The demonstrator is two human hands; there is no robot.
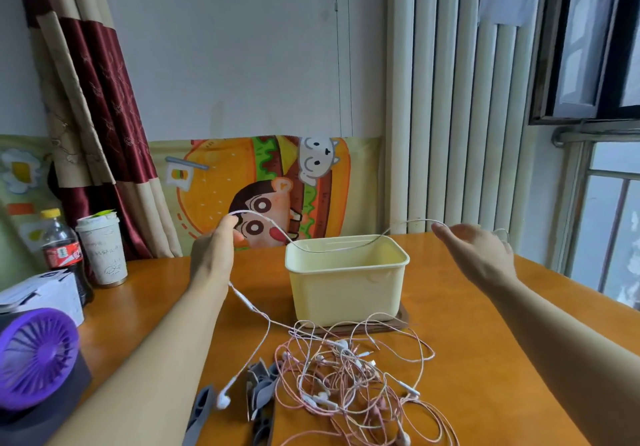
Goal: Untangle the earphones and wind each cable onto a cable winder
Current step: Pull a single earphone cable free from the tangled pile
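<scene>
A tangled heap of pink and white earphones (349, 376) lies on the wooden table (485, 359) near its front. My left hand (216, 251) is raised and pinches one white earphone cable (270, 225), which sags across the yellow tub to my right hand (474, 251). The right hand is raised with fingers stretched out, and the cable runs through it; its grip is hidden. From the left hand the cable drops to an earbud (223, 401) by the grey cable winders (259, 393).
A pale yellow plastic tub (346, 286) stands on a dark mat mid-table. At the left are a purple fan (34, 359), a white box (45, 293), a cola bottle (64, 255) and a paper cup (102, 248). A radiator and window are at the right.
</scene>
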